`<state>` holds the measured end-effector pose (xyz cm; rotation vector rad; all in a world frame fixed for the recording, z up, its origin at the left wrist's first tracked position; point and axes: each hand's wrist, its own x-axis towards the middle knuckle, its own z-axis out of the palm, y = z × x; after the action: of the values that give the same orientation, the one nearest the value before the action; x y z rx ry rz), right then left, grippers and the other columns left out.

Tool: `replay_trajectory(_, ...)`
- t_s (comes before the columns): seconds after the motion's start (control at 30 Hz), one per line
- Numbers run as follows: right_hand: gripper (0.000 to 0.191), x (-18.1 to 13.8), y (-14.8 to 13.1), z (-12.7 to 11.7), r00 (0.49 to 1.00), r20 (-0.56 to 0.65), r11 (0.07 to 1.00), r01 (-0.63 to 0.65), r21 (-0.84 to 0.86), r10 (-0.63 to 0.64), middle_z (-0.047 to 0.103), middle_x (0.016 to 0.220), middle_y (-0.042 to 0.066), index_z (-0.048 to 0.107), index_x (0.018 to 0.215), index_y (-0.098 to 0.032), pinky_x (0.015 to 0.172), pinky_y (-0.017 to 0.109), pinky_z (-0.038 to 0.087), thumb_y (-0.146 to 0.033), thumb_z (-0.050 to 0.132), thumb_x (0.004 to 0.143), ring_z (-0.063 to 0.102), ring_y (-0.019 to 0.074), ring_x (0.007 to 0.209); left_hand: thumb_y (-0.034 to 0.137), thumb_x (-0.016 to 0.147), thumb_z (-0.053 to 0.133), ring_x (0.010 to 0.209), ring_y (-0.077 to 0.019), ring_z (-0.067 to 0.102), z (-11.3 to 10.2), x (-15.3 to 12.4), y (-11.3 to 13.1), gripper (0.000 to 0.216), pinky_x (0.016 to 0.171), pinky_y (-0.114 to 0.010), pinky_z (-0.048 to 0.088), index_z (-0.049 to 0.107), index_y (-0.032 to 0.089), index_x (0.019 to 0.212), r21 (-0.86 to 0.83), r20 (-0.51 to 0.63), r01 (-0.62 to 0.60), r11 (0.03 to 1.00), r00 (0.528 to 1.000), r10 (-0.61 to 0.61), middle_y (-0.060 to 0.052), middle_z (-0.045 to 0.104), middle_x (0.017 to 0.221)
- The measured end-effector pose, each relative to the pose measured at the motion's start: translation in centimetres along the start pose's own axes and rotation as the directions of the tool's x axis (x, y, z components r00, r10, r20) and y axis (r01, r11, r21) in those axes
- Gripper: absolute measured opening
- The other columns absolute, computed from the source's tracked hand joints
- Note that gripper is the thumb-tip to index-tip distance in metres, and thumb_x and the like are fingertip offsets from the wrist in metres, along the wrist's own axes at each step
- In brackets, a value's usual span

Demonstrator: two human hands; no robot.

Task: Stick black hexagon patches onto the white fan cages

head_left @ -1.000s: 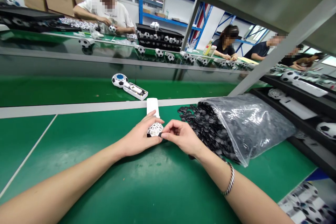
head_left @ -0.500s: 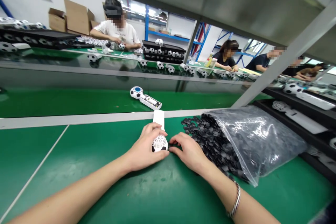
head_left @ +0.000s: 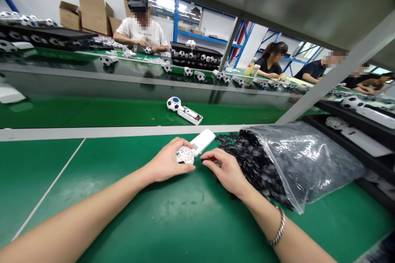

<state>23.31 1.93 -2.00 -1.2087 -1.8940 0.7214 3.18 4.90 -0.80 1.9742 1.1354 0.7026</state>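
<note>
My left hand (head_left: pixel 169 160) is curled round the ball-shaped head of a white handheld fan (head_left: pixel 203 141), which lies on the green table (head_left: pixel 148 222). The head shows an openwork white grille with a few black patches, and its handle points away to the right. Just right of the head, my right hand (head_left: pixel 224 169) is pinched, apart from the fan, with a small black piece (head_left: pixel 203 160) mostly hidden at its fingertips. A heap of black pieces (head_left: pixel 259 164) spills from a clear plastic bag (head_left: pixel 317 164) beside this hand.
Beyond the table edge, another fan (head_left: pixel 185 111) with its handle opened lies on a green belt (head_left: pixel 129 111). Black trays (head_left: pixel 324 125) with fans stand at right, beside a slanting metal post (head_left: pixel 308 94). Several people work across the line. A shelf hangs overhead.
The fan's handle has swung to the right, and its head has shifted slightly in my left hand. My right hand stays pinched beside it. The opened fan appears further right in view.
</note>
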Motion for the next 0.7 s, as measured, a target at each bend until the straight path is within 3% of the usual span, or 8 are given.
replay_trajectory(0.17,0.023,-0.3,-0.5,0.3,0.988,0.051,0.988,0.147,-0.038,-0.145,0.058,0.086,0.002,0.065,0.095,-0.026,0.076,0.027,0.045,-0.016,0.047,0.084,0.056,0.0133,0.084,0.025,0.062,0.063,0.087,-0.0194,0.052,-0.1,-0.1,0.0,0.041,0.076,-0.030,0.042,0.050,0.023,0.100,-0.004,0.100,-0.020,1.000,0.995,0.020,0.000,0.053,0.098)
replay_trajectory(0.33,0.019,-0.4,-0.9,0.5,0.953,0.066,0.942,0.304,-0.144,-0.297,0.063,0.087,0.002,0.062,0.093,-0.024,0.078,0.029,0.044,-0.014,0.047,0.084,0.056,0.0147,0.085,0.024,0.059,0.063,0.100,-0.0223,0.045,-0.2,-0.1,-0.2,0.039,0.087,-0.035,0.039,0.051,0.023,0.096,0.085,0.087,-0.126,0.988,0.989,0.118,-0.001,0.050,0.099)
replay_trajectory(0.5,0.024,-0.5,-1.0,1.1,0.910,0.154,0.881,0.412,-0.232,-0.385,0.065,0.090,0.001,0.058,0.099,-0.025,0.076,0.031,0.043,-0.013,0.041,0.087,0.056,0.0157,0.084,0.029,0.058,0.066,0.099,-0.0226,0.046,0.0,-0.1,-0.2,0.042,0.085,-0.035,0.040,0.050,0.023,0.096,0.084,0.095,-0.153,0.985,0.985,0.145,-0.002,0.048,0.100)
replay_trajectory(0.6,0.020,-0.5,-1.0,1.5,0.921,0.095,0.891,0.391,-0.232,-0.379,0.064,0.090,0.003,0.056,0.099,-0.023,0.077,0.031,0.044,-0.015,0.043,0.087,0.056,0.0160,0.085,0.032,0.060,0.066,0.096,-0.0216,0.048,0.2,-0.2,-0.1,0.040,0.082,-0.034,0.041,0.049,0.023,0.095,0.076,0.079,-0.147,0.986,0.987,0.141,-0.002,0.048,0.099)
replay_trajectory(0.7,0.012,-0.5,-1.1,1.6,0.957,0.022,0.945,0.288,-0.156,-0.288,0.061,0.087,0.003,0.055,0.093,-0.022,0.076,0.029,0.044,-0.017,0.048,0.084,0.055,0.0150,0.083,0.028,0.064,0.062,0.093,-0.0200,0.049,0.4,-0.3,0.0,0.033,0.081,-0.033,0.041,0.049,0.022,0.093,0.078,0.053,-0.154,0.985,0.987,0.150,-0.002,0.048,0.097)
